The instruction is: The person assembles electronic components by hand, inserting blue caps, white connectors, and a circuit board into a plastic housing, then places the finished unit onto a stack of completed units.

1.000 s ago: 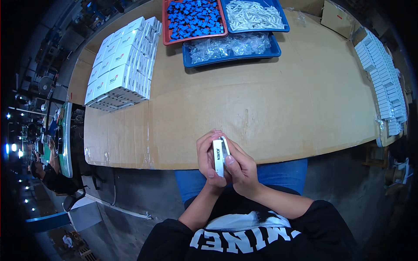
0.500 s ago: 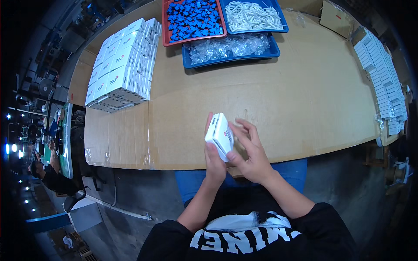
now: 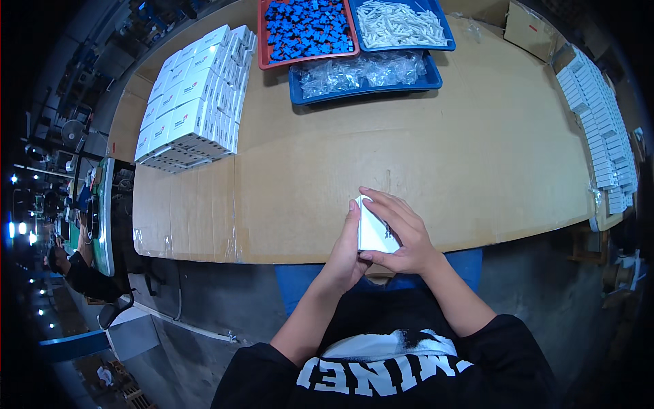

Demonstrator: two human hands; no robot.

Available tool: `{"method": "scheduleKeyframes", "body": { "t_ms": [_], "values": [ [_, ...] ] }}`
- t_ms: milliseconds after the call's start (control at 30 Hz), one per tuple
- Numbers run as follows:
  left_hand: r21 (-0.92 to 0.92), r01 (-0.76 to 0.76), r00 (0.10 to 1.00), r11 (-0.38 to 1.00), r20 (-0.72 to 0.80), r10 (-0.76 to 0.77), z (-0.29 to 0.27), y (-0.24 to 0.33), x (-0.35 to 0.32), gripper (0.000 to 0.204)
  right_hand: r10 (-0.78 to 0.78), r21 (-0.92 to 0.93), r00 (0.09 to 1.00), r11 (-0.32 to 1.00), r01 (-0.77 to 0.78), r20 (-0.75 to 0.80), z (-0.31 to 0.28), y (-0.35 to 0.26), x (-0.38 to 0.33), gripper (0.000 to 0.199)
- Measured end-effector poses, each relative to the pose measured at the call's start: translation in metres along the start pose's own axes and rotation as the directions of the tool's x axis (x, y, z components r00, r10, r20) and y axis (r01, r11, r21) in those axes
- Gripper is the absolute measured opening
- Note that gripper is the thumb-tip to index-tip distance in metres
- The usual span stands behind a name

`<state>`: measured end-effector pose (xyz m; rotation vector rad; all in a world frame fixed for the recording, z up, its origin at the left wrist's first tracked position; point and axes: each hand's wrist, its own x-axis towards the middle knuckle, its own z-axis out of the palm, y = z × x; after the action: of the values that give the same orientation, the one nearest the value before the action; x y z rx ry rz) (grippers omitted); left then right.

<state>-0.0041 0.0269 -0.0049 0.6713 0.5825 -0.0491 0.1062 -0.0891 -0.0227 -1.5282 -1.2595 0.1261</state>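
Note:
A small white cardboard box (image 3: 373,230) is held between my two hands, just above the near edge of the cardboard-covered table. My left hand (image 3: 346,253) grips its left side, with the thumb along the edge. My right hand (image 3: 403,235) wraps over the right side, fingers along the top and thumb at the lower edge. Some dark print shows on the box near my right fingers. The fingers hide much of its right face, and its underside is out of sight.
White boxes (image 3: 180,116) stand stacked at the left. At the back are a red tray (image 3: 272,65) of blue parts, a blue tray (image 3: 443,46) of white sticks and a lower blue tray (image 3: 320,99) of clear bags. Small white boxes (image 3: 596,123) line the right edge. A person (image 3: 88,276) sits far left.
The box has been turned in my hands and now shows a different face. My right hand, which was partly loose beside it, has closed onto it.

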Motion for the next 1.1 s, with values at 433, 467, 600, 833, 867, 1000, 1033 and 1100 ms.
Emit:
{"method": "scheduleKeyframes", "body": {
  "t_ms": [433,467,600,833,867,1000,1033,1100],
  "values": [
    [-0.11,0.03,1.0,0.993,0.007,-0.029,-0.001,-0.004,0.006,0.061,0.097,0.223,0.994,0.971,-0.084,-0.049,0.005,0.008,-0.011,0.071],
    [-0.112,0.029,1.0,0.993,0.006,-0.029,-0.001,-0.005,0.007,0.061,0.134,0.276,0.989,0.955,-0.111,-0.064,0.006,0.009,-0.013,0.071],
    [-0.187,0.02,0.999,0.982,0.035,-0.014,-0.003,-0.007,0.011,0.065,0.328,0.49,0.937,0.84,-0.233,-0.117,0.003,0.011,-0.016,0.067],
    [-0.27,-0.044,0.979,0.962,0.181,0.096,-0.005,-0.005,0.012,0.073,0.448,0.782,0.881,0.6,-0.169,-0.152,-0.024,0.016,0.008,0.077],
    [-0.22,-0.159,0.979,0.962,0.094,0.183,0.0,-0.002,0.011,0.072,0.442,0.709,0.879,0.676,-0.198,-0.177,-0.028,0.021,0.008,0.075],
    [0.372,-0.639,0.754,0.673,0.132,0.644,-0.028,-0.007,0.024,0.075,0.309,0.273,0.915,0.932,-0.237,-0.259,-0.042,0.031,0.002,0.019],
    [0.408,-0.736,0.645,0.54,0.179,0.743,-0.036,-0.009,0.027,0.068,0.305,0.083,0.923,0.952,-0.294,-0.234,-0.048,0.026,0.002,0.016],
    [0.458,-0.736,0.625,0.498,0.178,0.76,-0.05,-0.011,0.024,0.068,0.253,-0.089,0.956,0.959,-0.268,-0.146,-0.057,0.025,-0.006,0.017]
  ]
}}
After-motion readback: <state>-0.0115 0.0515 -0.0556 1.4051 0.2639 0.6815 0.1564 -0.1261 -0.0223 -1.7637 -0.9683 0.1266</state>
